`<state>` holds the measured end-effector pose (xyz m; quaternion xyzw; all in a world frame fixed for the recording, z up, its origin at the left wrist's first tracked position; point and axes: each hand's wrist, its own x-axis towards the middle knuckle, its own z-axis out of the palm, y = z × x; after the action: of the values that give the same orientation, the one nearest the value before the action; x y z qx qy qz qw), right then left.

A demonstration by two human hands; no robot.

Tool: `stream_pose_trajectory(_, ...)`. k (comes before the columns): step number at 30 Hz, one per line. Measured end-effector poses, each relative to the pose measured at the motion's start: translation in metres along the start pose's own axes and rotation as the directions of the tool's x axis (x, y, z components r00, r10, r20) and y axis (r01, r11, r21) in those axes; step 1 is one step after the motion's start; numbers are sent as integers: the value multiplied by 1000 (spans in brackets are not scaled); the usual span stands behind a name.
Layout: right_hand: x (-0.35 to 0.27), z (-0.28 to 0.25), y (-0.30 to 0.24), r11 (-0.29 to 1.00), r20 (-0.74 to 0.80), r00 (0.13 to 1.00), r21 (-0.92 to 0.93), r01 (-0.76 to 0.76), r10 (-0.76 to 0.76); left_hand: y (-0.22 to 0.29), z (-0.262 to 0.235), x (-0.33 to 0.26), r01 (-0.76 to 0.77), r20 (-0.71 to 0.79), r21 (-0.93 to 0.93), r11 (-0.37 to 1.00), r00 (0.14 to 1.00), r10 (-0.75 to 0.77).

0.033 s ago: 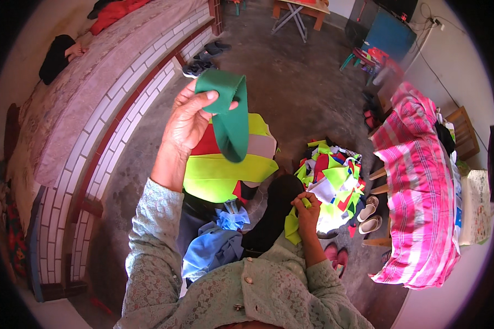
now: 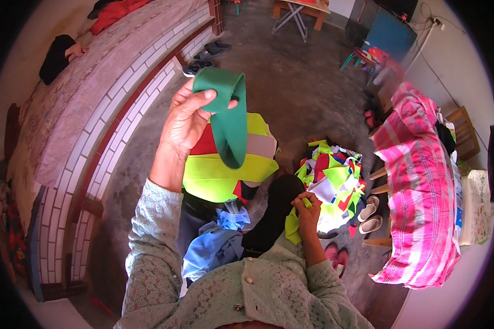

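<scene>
Green cloth strip point(image 2: 228, 118) pinched at its top fold by the left hand point(image 2: 187, 118), raised; long axis hangs straight down from the grip, free end loose over the yellow-green and red fabric point(image 2: 219, 175) on the lap. Right hand point(image 2: 307, 211), lower and to the right, clenched on a yellow-green scrap point(image 2: 292, 227). Scrap pile point(image 2: 332, 178) just beyond it; open floor point(image 2: 296, 82) ahead, pink checked bag point(image 2: 422, 186) further right.

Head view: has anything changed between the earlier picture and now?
Nothing visibly changed. The left hand still holds the green fabric strip raised, and the right hand still grips the yellow-green scrap beside the pile of coloured scraps.
</scene>
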<state>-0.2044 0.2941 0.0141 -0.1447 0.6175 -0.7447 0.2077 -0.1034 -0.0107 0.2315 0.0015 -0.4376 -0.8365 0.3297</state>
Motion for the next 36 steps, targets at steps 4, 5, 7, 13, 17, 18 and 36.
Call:
stream_pose_trajectory(4, -1, 2, -5, 1000, -8, 1000, -24, 8, -8, 3, 0, -4, 5, -24, 34, 999, 1000, -5)
stream_pose_trajectory(5, -2, 2, -6, 1000, -10, 1000, -25, -4, 4, 1, -3, -4, 9, -31, 58, 998, 1000, -7)
stream_pose_trajectory(7, -2, 5, -6, 999, -1, 1000, -22, -30, 30, -6, -20, 0, 60, -59, 113, 992, 997, -53)
stream_pose_trajectory(13, -2, 2, -5, 1000, -3, 1000, 8, -23, 23, -34, -55, -1, 173, -211, 96, 980, 966, -150)
stream_pose_trajectory(17, -2, -2, -4, 999, -2, 999, -17, -50, 50, -47, -93, -17, 148, -370, -5, 989, 918, -139)
stream_pose_trajectory(18, -1, -2, -3, 999, -4, 999, -8, -51, 51, -46, -100, -22, 137, -400, -30, 990, 906, -137)
stream_pose_trajectory(36, 2, 3, -2, 998, -34, 999, -54, -44, 42, -86, -171, -71, 264, -844, 170, 949, 536, 2)
